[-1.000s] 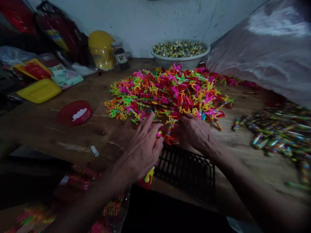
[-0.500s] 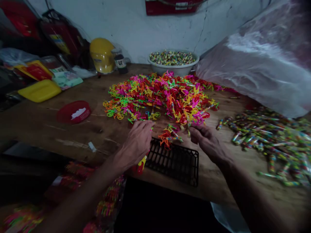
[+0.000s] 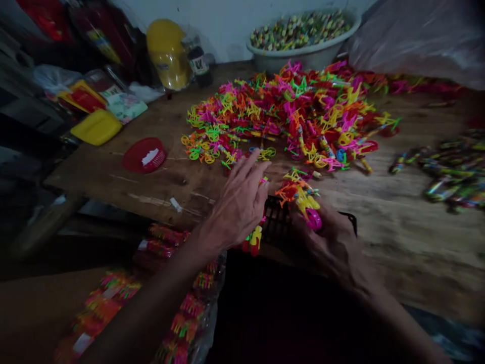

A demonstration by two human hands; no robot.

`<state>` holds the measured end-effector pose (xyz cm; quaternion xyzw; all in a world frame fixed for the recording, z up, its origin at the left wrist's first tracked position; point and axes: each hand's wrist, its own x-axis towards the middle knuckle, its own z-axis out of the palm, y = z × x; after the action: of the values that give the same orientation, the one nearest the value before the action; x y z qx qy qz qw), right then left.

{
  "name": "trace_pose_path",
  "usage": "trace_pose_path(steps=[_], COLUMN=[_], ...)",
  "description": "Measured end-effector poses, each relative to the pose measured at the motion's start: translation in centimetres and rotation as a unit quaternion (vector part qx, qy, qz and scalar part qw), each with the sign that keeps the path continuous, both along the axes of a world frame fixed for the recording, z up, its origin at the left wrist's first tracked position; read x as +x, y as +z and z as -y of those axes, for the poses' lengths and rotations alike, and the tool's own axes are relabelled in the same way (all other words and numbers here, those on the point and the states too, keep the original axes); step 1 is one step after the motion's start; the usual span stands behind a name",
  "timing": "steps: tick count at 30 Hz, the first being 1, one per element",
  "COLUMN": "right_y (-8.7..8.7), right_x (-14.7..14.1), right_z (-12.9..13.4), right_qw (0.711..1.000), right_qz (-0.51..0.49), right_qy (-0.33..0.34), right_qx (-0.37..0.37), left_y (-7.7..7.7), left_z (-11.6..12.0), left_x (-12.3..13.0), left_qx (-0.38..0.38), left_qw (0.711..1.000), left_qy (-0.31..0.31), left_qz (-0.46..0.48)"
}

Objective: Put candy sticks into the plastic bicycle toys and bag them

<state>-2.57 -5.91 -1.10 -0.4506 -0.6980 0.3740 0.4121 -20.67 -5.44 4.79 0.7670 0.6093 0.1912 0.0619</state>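
Observation:
My left hand [image 3: 240,205] reaches over the left end of a black plastic rack [image 3: 275,222], its fingers stretched forward. Yellow, red and green plastic pieces [image 3: 254,240] stick out below its palm; whether the hand touches them is hidden. My right hand [image 3: 333,235], blurred, is closed on a yellow and pink plastic toy bicycle [image 3: 308,208] above the rack. Just behind it lie a few orange and green toy bicycles [image 3: 288,189]. Beyond both hands spreads a big heap of bright toy bicycles [image 3: 273,111], some with candy-filled tubes.
A grey basin [image 3: 303,58] of small filled tubes stands at the back by a large plastic bag [image 3: 420,40]. More tubes [image 3: 458,167] lie at right. A red basket [image 3: 144,155], yellow dish [image 3: 96,126] and yellow helmet [image 3: 166,53] are at left. Bagged toys [image 3: 189,308] sit below the table edge.
My right hand has come back from the heap's front edge to above the rack with a yellow and pink toy bicycle. The left hand's fingers have straightened. The camera view has shifted.

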Motion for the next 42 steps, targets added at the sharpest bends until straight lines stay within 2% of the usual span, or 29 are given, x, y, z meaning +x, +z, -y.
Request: trace_pose_path(steps=[2, 6, 10, 14, 20, 31, 36, 42], right_y=[-0.3, -0.5, -1.0, -1.5, -1.3, -1.6, -1.7, -1.5], right_x=[-0.4, -2.0, -3.9, -4.6, -4.8, -5.1, -5.2, -5.2], right_z=[0.2, 0.2, -0.8, -1.5, -1.3, -1.0, -0.9, -1.0], right_qw=[0.999, 0.995, 0.99, 0.986, 0.972, 0.958, 0.962, 0.963], right_qz=[0.027, 0.075, 0.096, 0.146, 0.229, 0.284, 0.272, 0.268], right_qy=[-0.015, -0.048, -0.067, -0.06, -0.057, -0.028, -0.01, -0.005], right_qx=[0.037, 0.047, 0.079, 0.055, 0.024, 0.023, 0.022, 0.02], left_y=[0.1, -0.8, -1.4, -1.5, -1.6, -0.3, 0.6, 0.0], left_z=[-0.2, -0.9, -1.1, -1.0, -0.9, -0.8, -1.7, -3.1], left_x=[-0.3, -0.8, -0.8, -0.8, -0.9, -1.1, -1.5, -0.5], left_qx=[0.0, -0.035, -0.031, -0.029, -0.023, -0.062, -0.033, -0.09], left_qw=[1.0, 0.998, 0.997, 0.997, 0.997, 0.996, 0.999, 0.986], left_qy=[0.002, -0.032, -0.035, -0.032, -0.026, -0.036, -0.032, -0.14], left_qz=[0.006, 0.042, 0.057, 0.07, 0.075, 0.045, 0.028, 0.01])
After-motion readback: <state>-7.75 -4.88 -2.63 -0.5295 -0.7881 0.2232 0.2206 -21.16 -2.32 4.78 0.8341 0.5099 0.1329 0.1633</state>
